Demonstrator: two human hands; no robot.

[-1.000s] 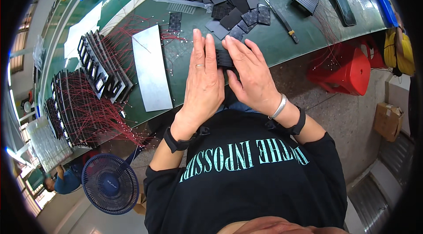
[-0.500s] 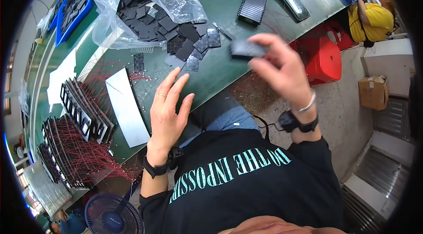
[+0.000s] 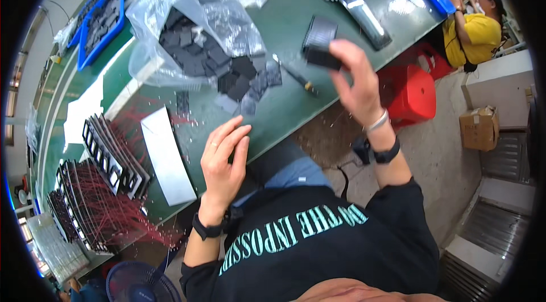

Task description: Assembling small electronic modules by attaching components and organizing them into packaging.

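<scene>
My right hand (image 3: 359, 83) grips a small dark block (image 3: 322, 58), which looks like a stack of black plates, between thumb and fingers. It hangs right at the near edge of a ribbed black stack (image 3: 322, 28) on the green table; whether the two touch, I cannot tell. My left hand (image 3: 223, 160) hovers at the table's near edge with its fingers stretched out and nothing in it. Beyond its fingertips lie loose black square tiles (image 3: 248, 83), spilling from a clear plastic bag (image 3: 145, 57). A slim tool (image 3: 294, 74) with a yellowish end lies between the tiles and my right hand.
Left of my left hand are a pale strip (image 3: 168, 157) and black frames (image 3: 105, 154) with red wires. Blue trays (image 3: 105, 23) stand far left. A glossy curved piece (image 3: 367, 20) lies far right. A red stool (image 3: 412, 94) and a person in yellow (image 3: 475, 37) are at right.
My right hand has carried the dark block away from me, up to the ribbed stack. The left hand stays near the table edge, and the whole view has shifted slightly.
</scene>
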